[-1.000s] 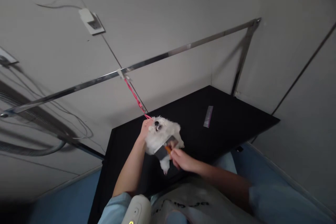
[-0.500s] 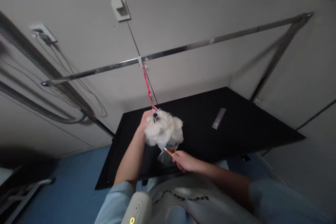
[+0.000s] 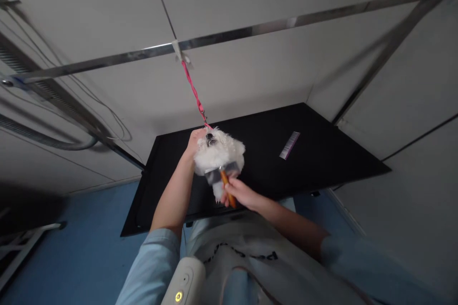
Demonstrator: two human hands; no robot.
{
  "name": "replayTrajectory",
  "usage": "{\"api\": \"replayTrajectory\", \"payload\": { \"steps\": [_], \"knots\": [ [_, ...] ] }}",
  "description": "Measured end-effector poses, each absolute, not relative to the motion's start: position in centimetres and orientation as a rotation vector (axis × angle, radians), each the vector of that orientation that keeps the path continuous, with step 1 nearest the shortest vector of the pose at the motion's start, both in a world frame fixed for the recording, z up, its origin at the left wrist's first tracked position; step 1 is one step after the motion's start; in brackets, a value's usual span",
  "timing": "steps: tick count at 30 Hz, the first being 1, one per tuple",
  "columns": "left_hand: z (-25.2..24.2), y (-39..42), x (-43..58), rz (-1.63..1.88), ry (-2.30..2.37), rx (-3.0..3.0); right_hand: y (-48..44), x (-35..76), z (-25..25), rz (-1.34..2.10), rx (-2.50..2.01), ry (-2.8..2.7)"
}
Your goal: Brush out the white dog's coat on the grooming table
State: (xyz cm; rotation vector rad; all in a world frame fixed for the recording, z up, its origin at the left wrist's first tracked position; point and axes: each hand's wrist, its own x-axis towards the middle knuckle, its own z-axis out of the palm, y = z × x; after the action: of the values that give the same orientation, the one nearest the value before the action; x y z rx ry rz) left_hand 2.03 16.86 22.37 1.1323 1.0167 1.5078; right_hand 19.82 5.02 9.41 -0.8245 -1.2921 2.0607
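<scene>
A small white fluffy dog stands on a black table, tied by a red leash to a metal bar overhead. My left hand is closed around the dog's head, just under the leash clip. My right hand grips the orange handle of a brush, whose grey head lies against the dog's coat near its front.
A metal comb lies on the table to the right of the dog. A white device with a lit button sits at my chest. Grey walls, cables and a hose stand behind; blue floor lies to the left.
The brush has swung from below the dog up onto its coat, with the handle now pointing down. The view has shifted; my left hand stays at the dog's head.
</scene>
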Motion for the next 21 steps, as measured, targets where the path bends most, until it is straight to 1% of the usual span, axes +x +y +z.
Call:
{"api": "replayTrajectory", "payload": {
  "steps": [2,3,5,7,8,10,12,15,17,19,21],
  "knots": [
    [22.2,16.9,2.2,1.493,1.004,1.147,5.7,19.7,9.9,2.002,-0.823,-1.224],
    [22.2,17.0,2.2,1.487,1.000,1.158,5.8,19.6,9.9,2.045,-0.864,-1.199],
    [21.9,17.0,2.2,1.476,1.010,1.198,5.6,19.6,9.7,2.251,-0.935,-1.172],
    [21.8,17.0,2.3,1.447,1.011,1.255,5.5,19.8,9.8,2.385,-0.871,-1.161],
    [21.7,16.9,2.4,1.427,1.005,1.284,5.6,19.9,10.1,2.363,-0.807,-1.163],
    [21.8,16.7,2.6,1.401,0.997,1.336,5.9,20.2,10.9,2.200,-0.717,-1.171],
    [22.0,16.4,2.9,1.396,0.999,1.380,6.1,20.4,11.5,2.100,-0.758,-1.176],
    [22.3,15.9,3.2,1.398,1.010,1.428,5.7,20.7,11.7,2.294,-0.891,-1.214],
    [22.4,15.6,3.3,1.384,1.016,1.429,5.6,21.0,12.0,2.361,-0.845,-1.252],
    [22.5,15.5,3.4,1.379,1.021,1.418,5.7,21.2,12.5,2.208,-0.760,-1.285],
    [22.5,15.2,3.5,1.403,1.024,1.415,5.8,21.2,12.6,2.045,-0.776,-1.301]
  ]
}}
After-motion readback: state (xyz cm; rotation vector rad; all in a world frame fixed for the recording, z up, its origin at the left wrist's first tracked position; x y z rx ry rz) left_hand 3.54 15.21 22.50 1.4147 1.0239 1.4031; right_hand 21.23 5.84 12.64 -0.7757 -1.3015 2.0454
